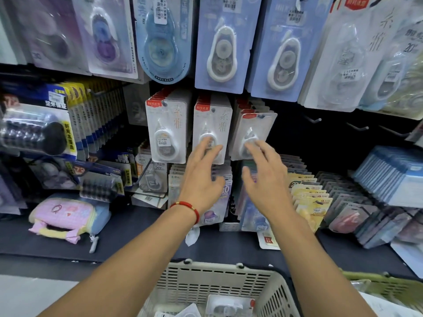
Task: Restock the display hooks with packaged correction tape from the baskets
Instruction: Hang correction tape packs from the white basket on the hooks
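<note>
A: What are the hands doing?

B: Both are reaching up to the middle row of hanging packs. The left hand [201, 177], with a red cord bracelet [186, 208] at the wrist, is spreading its fingers loosely, fingertips lying against the lower part of the middle correction tape pack [211, 131]. The right hand [265, 179] is also spread, fingers apart, tips touching the bottom of the tilted pack [253, 136] just right of that middle pack. Neither is curling round anything.

A: And outward from the middle pack?

B: Left of it another stack of the same packs [167, 131] is hanging straight. Right of the tilted pack three bare hooks [314, 120] are sticking out of the dark back panel, with open room around them. Above, a row of larger blue and purple packs [219, 44] is overhanging, its lower edges coming close to the tops of the middle row.

A: Below?

B: Beneath the middle pack, upright rows of packs are filling trays on the dark shelf [142, 234]. Further left on that shelf a pink pouch [66, 216] is lying. The shelf's front edge is running across just above a beige slotted basket [219, 284], sitting directly below the middle pack and holding more packaged tape [229, 305]. A green basket [386, 287] is showing at its right.
</note>
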Demonstrator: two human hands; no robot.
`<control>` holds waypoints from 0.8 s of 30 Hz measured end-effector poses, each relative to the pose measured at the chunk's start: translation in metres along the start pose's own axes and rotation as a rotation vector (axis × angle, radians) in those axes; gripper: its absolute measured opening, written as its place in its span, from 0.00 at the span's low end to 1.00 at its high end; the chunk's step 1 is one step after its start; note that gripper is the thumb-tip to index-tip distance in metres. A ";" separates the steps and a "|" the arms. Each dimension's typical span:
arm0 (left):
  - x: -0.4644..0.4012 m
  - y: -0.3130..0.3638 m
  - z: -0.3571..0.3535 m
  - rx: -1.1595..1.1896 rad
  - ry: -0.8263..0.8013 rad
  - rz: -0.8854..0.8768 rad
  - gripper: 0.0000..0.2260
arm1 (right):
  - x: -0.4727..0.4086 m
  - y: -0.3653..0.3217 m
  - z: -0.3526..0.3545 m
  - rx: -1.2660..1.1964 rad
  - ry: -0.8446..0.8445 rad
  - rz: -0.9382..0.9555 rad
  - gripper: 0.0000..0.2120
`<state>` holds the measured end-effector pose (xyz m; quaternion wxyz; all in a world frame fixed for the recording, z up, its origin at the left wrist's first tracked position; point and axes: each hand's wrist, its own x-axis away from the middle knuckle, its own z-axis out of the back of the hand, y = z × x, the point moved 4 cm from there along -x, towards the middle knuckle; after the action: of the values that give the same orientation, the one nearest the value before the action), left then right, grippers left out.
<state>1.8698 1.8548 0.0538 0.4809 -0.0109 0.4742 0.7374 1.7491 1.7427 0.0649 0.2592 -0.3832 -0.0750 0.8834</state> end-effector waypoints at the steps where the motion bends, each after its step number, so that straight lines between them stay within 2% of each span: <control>1: 0.000 -0.003 -0.004 -0.035 -0.023 -0.021 0.35 | -0.004 0.001 -0.005 0.045 -0.047 0.009 0.27; 4: 0.004 -0.013 -0.012 -0.128 -0.067 -0.074 0.38 | -0.015 0.008 -0.016 0.123 -0.118 0.038 0.29; 9: 0.004 -0.021 -0.010 -0.148 -0.056 -0.117 0.37 | -0.040 0.018 -0.031 0.257 -0.201 0.045 0.30; 17: 0.017 -0.031 -0.001 -0.184 -0.156 -0.092 0.35 | -0.063 0.018 -0.033 0.321 -0.253 0.048 0.31; 20: 0.033 -0.038 0.010 -0.225 -0.215 -0.105 0.28 | -0.046 0.015 -0.029 0.253 -0.207 0.024 0.26; 22: 0.051 -0.047 0.019 -0.301 -0.303 -0.124 0.22 | -0.026 0.010 -0.026 0.145 -0.137 0.025 0.19; 24: 0.076 -0.066 0.028 -0.410 -0.414 -0.130 0.19 | 0.000 0.004 -0.031 0.008 -0.145 0.027 0.14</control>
<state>1.8884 1.9338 -0.0120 0.6014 0.0128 0.2056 0.7719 1.7694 1.7375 0.0418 0.2428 -0.3182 -0.0847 0.9125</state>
